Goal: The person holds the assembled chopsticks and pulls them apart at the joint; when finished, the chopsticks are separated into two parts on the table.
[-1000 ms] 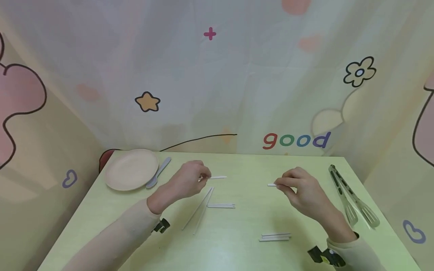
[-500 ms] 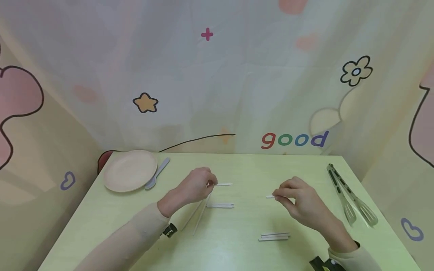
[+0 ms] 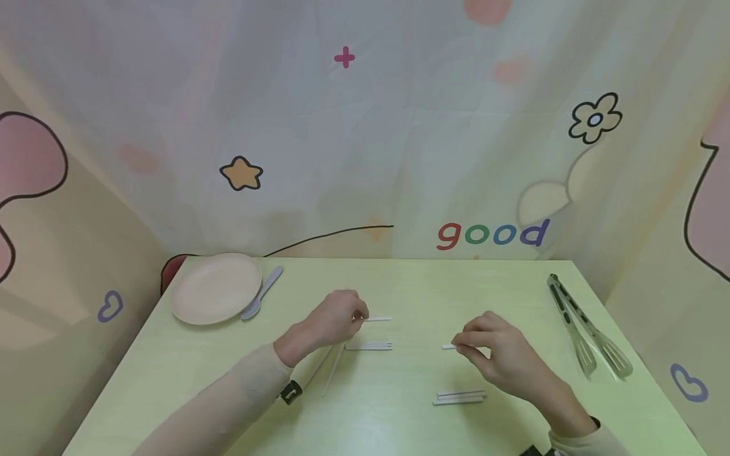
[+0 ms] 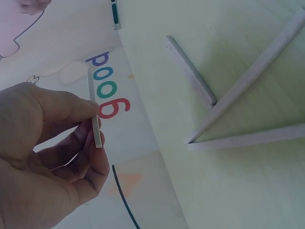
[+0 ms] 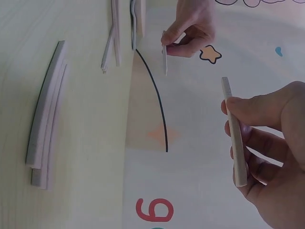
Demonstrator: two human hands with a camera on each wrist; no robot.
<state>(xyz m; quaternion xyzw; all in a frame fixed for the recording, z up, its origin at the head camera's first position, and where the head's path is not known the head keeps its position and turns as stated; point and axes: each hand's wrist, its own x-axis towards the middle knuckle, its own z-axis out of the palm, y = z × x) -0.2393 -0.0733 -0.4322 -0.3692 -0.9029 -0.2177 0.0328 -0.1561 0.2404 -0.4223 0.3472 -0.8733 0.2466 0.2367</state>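
Observation:
My left hand pinches a short white stick between thumb and fingers; in the head view its free end points right. My right hand holds another short white stick the same way, mostly covered by the fingers in the head view. Below the left hand, two longer white sticks meet at one end in a narrow V. Several short sticks lie side by side, touching or nearly touching that meeting point. A second group of short sticks lies on the table, nearer and to the right.
At the back left of the pale green table stand a round cream plate and a grey spoon. Metal tongs lie along the right side. A printed curtain closes off the back.
Both hands have come nearer and lower in the head view, each with its stick. The left has also shifted a little right, the right slightly left. The sticks on the table stay put.

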